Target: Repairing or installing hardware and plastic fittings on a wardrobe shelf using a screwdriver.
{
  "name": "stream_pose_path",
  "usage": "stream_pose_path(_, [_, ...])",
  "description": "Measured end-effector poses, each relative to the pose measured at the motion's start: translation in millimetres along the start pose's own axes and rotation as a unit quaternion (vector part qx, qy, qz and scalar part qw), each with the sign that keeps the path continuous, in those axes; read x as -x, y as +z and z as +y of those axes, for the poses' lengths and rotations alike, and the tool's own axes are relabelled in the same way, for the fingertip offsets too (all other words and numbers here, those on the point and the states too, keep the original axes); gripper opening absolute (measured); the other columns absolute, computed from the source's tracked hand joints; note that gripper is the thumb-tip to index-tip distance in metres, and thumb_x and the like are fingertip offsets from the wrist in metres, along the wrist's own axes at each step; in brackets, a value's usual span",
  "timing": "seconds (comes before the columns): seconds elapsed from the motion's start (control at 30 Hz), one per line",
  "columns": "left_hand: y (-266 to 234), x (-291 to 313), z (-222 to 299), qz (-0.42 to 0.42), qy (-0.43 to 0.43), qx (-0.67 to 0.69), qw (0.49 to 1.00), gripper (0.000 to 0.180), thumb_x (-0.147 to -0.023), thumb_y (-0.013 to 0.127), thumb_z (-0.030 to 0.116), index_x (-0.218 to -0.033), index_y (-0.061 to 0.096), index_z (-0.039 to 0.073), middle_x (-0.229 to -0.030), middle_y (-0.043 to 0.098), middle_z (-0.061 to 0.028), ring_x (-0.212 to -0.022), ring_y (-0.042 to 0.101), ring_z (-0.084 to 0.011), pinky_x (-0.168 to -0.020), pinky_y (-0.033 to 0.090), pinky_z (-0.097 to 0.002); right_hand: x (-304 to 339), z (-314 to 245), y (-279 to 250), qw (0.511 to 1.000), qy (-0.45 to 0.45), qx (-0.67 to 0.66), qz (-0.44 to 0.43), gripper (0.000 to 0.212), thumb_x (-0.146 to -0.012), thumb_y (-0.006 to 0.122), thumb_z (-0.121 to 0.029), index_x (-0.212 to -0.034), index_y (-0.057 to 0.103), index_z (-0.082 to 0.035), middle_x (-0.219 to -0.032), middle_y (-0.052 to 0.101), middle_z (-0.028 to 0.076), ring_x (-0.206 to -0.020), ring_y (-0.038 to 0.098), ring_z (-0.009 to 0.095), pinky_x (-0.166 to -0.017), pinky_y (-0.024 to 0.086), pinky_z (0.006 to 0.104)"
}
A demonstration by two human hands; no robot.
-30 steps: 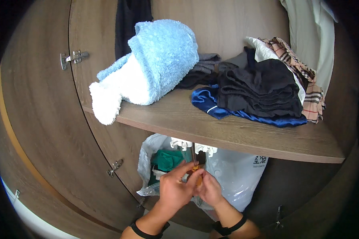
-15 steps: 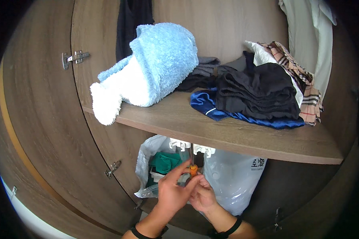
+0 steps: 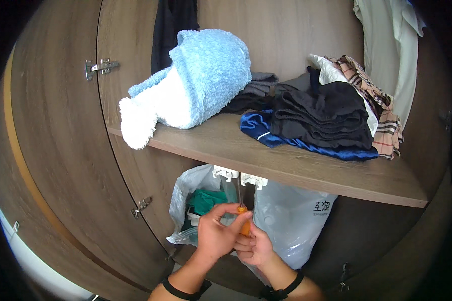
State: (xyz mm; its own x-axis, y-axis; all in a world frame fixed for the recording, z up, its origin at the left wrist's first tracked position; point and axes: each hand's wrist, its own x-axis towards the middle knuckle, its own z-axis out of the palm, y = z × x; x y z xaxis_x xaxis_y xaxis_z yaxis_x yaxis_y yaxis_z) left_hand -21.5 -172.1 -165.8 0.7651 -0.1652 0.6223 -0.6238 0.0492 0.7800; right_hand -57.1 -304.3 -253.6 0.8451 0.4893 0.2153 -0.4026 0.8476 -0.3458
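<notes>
Below the front edge of the wooden shelf [image 3: 306,173], both my hands are closed on an orange-handled screwdriver [image 3: 244,228]. Its thin metal shaft points up between two white plastic fittings, the left fitting [image 3: 225,173] and the right fitting [image 3: 254,180], at the shelf's underside; the tip is hard to make out. My left hand [image 3: 218,231] pinches the top of the handle with thumb and forefinger. Lower down, the fingers of my right hand [image 3: 255,246] wrap the handle's base. A dark band circles each wrist.
On the shelf lie a light-blue and white fluffy blanket [image 3: 211,75], folded dark clothes [image 3: 321,113] and a checked garment [image 3: 389,133]. Below stand a clear bag with green cloth [image 3: 206,201] and a pale plastic bag [image 3: 291,220]. A door with metal hinges [image 3: 141,206] is at left.
My right hand has shifted down the handle, so more of the orange shows. My left hand stays at the top of the handle. The view has moved slightly.
</notes>
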Motion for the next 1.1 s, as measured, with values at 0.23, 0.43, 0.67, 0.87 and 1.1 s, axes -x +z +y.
stream_pose_path(0.23, [-0.4,-0.3,2.1,0.012,-0.020,0.013,1.000,0.021,-0.074,0.081,0.002,-0.086,0.064,0.000,-0.083,0.068,-0.0040,-0.076,0.061,-0.0080,-0.072,0.051,-0.0246,-12.1,-6.4,1.4,0.998,0.055,-0.026,-0.025,0.040,-0.099,0.039,-0.053,-0.097,0.058,-0.018,-0.055,0.031,-0.008,-0.044,0.028,0.007,-0.035,0.021,0.0203])
stream_pose_path(0.43, [-7.1,-0.1,6.7,0.017,-0.049,0.001,0.999,0.025,-0.072,0.084,0.016,-0.086,0.069,0.002,-0.083,0.070,-0.0078,-0.077,0.066,-0.0162,-0.071,0.052,-0.0289,-13.0,-0.5,10.2,0.999,-0.013,0.039,0.035,0.031,-0.097,0.048,-0.050,-0.109,0.055,-0.022,-0.073,0.041,-0.006,-0.061,0.039,0.006,-0.046,0.031,0.0173])
stream_pose_path(0.67, [-13.6,3.1,13.7,0.040,0.079,-0.128,0.988,0.023,-0.069,0.085,0.012,-0.083,0.069,0.002,-0.082,0.070,-0.0077,-0.075,0.065,-0.0172,-0.070,0.051,-0.0298,-24.5,14.6,15.0,0.983,-0.145,0.108,0.039,0.026,-0.095,0.057,-0.035,-0.112,0.054,-0.016,-0.098,0.054,0.001,-0.085,0.049,0.012,-0.077,0.041,0.0279])
stream_pose_path(0.87, [-4.0,-1.5,12.7,0.043,0.104,-0.164,0.980,0.024,-0.066,0.085,0.018,-0.079,0.070,0.005,-0.073,0.066,-0.0083,-0.067,0.060,-0.0264,-0.064,0.049,-0.0341,-34.2,39.0,26.8,0.895,-0.365,0.247,0.067,0.025,-0.093,0.058,-0.009,-0.113,0.044,-0.010,-0.105,0.056,0.002,-0.096,0.053,0.012,-0.082,0.045,0.0305])
stream_pose_path(1.1, [-10.1,-12.5,14.7,-0.067,0.061,-0.116,0.989,0.016,-0.077,0.078,0.014,-0.086,0.072,0.002,-0.076,0.068,-0.0108,-0.069,0.063,-0.0221,-0.067,0.050,-0.0325,-21.7,-4.5,3.3,0.991,-0.033,0.106,-0.071,0.052,-0.096,0.037,-0.062,-0.119,0.051,-0.018,-0.079,0.054,0.002,-0.044,0.042,0.012,-0.038,0.031,0.0229])
